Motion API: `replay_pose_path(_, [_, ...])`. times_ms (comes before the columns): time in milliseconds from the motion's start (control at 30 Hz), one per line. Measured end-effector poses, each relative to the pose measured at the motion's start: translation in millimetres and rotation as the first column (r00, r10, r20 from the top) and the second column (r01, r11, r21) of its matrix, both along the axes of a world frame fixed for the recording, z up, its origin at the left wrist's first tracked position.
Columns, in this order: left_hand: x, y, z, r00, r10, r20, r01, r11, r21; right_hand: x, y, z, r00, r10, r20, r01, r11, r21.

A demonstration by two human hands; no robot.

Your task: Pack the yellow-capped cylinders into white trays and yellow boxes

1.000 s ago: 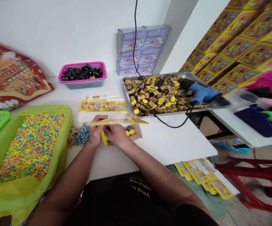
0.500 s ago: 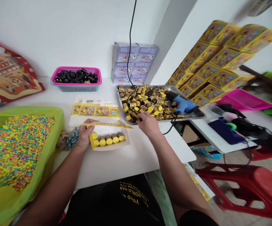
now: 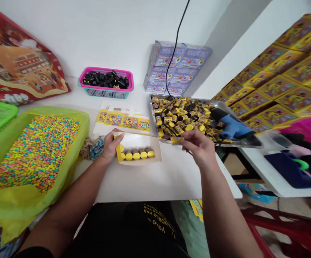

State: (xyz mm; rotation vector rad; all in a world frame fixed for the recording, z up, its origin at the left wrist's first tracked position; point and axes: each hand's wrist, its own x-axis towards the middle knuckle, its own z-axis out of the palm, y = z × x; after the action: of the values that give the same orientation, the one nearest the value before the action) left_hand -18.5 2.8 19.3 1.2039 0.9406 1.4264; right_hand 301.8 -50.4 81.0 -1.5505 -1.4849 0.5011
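Observation:
My left hand [image 3: 111, 146] grips the left end of an open cardboard box [image 3: 156, 152], white inside with a yellow side flap. Several small cylinders with yellow ends lie in a row in the box, the nearest of them [image 3: 136, 155] facing me. My right hand [image 3: 199, 146] pinches one small yellow-and-black cylinder [image 3: 175, 140] between thumb and fingers, just off the front rim of the metal tray [image 3: 254, 143]. That tray is heaped with many such cylinders [image 3: 179, 116]. A blue heat gun [image 3: 236, 127] rests on the tray's right side.
Left of me is a yellow-lined bin of coloured candies [image 3: 37, 154]. Flat printed cartons [image 3: 128, 122] lie behind the box. A pink-and-teal basket [image 3: 107, 92] of black parts stands at the wall, near stacked purple boxes [image 3: 182, 55]. A black cable [image 3: 175, 46] hangs over the tray.
My right hand has come out of the tray toward me with a cylinder in its fingers. The box's printed lid, raised before, now stands back. My view has turned left.

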Motion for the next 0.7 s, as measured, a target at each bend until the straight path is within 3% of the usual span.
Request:
replay_pose_path(67, [1,0,-1.8,1.0,0.015,0.01,-0.015,1.0,-0.006,-18,-23,-0.3,0.928,0.181,-0.325,-0.194,0.981,-0.008])
replay_pose_path(167, [4,-1,-2.7,1.0,0.016,0.008,-0.016,1.0,0.0,-59,-42,-2.4,0.848,0.278,-0.451,-0.321,0.947,-0.02])
replay_pose_path(333, [5,-3,-1.4,0.997,0.078,-0.003,-0.078,0.996,0.054,-117,-22,-11.3,0.953,0.216,-0.214,-0.228,0.973,-0.035])
replay_pose_path(400, [5,-4,0.0,0.998,0.057,-0.005,-0.056,0.997,0.06,-130,-5,-16.6,0.958,0.246,-0.145,-0.261,0.96,-0.097])
replay_pose_path(533, [4,-6,3.8,1.0,0.007,-0.026,-0.005,0.997,0.079,-144,23,-24.4,0.906,0.417,-0.068,-0.419,0.87,-0.26])
replay_pose_path(700, [5,-8,4.7,0.997,0.0,-0.079,0.01,0.992,0.124,-155,34,-18.8,0.768,0.599,0.226,-0.522,0.79,-0.321])
